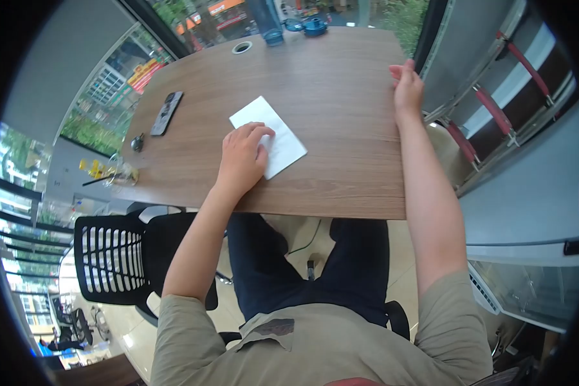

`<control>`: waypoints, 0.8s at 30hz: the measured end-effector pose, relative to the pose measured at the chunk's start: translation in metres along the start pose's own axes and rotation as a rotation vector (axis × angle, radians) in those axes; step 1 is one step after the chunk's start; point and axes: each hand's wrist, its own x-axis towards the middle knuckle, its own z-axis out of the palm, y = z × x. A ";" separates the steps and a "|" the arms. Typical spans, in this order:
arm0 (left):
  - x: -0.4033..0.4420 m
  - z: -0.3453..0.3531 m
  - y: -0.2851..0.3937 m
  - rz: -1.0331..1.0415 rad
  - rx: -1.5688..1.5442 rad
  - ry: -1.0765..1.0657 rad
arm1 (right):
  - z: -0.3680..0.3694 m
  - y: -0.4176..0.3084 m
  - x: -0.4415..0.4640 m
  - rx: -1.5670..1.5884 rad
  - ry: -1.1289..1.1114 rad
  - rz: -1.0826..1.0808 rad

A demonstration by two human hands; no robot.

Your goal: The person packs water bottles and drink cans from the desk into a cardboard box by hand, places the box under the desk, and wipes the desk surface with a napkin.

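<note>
A white sheet of paper (283, 147), which looks folded, lies at an angle on the wooden table (341, 128). My left hand (243, 154) rests over its left side, fingers lying on the sheet and the thumb apart. Part of the paper is covered by that hand. Out at the table's right edge is my right hand (408, 91), raised with loosely bent fingers and nothing visible in it. It is well away from the paper.
On the table's left are a dark remote control (167, 114), a small dark object (137, 142) and a glass jug (123, 172). A blue bottle (273, 35) and a blue teapot-like item (314, 26) stand at the far edge. Right of the table leans a folded ladder (492, 109); a black chair (112, 257) is left.
</note>
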 end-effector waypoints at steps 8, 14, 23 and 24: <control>0.063 0.010 -0.006 -0.015 -0.187 -0.254 | 0.007 -0.011 -0.015 -0.149 0.011 -0.088; 0.073 0.020 0.030 0.093 0.012 -0.161 | 0.009 -0.011 -0.012 -0.064 -0.003 -0.044; 0.097 0.046 0.046 0.150 -0.010 -0.246 | 0.008 -0.016 -0.016 -0.087 -0.023 -0.056; 0.097 0.046 0.043 0.151 -0.008 -0.238 | 0.008 -0.018 -0.016 -0.085 -0.024 -0.064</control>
